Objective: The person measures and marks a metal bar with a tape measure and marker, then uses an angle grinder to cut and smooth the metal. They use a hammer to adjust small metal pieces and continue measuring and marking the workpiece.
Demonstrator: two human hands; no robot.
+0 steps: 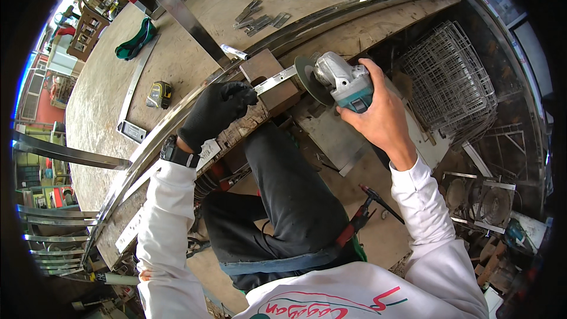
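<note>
On the far L, a shiny, curved silver metal bar [68, 152] sticks out over a big tan flat top [100, 124]. Next on the top is a soft green & black cloth thing [137, 39], w/ a long, thin silver metal ruler [137, 82] close by. Just R of the ruler sits a chunky yellow & black tape measure [159, 94].

Then comes the L hand [218, 109], in a black glove. Its fingers are bent in, almost closed, & pinch the L end of a short, thin silver metal strip [276, 79]. The strip lies across a flat brown block [286, 95]. Past the block, farther off, is a pile of flat gray metal bits [260, 20].

At the strip's R end is the thin, round, dark disc [309, 77] of a teal & silver grinder [349, 90]. Can't tell if disc & strip touch. The bare R hand [381, 112] is wrapped part-closed around the grinder's teal body. Farther R, silver wire racks [452, 74] are piled up.
</note>
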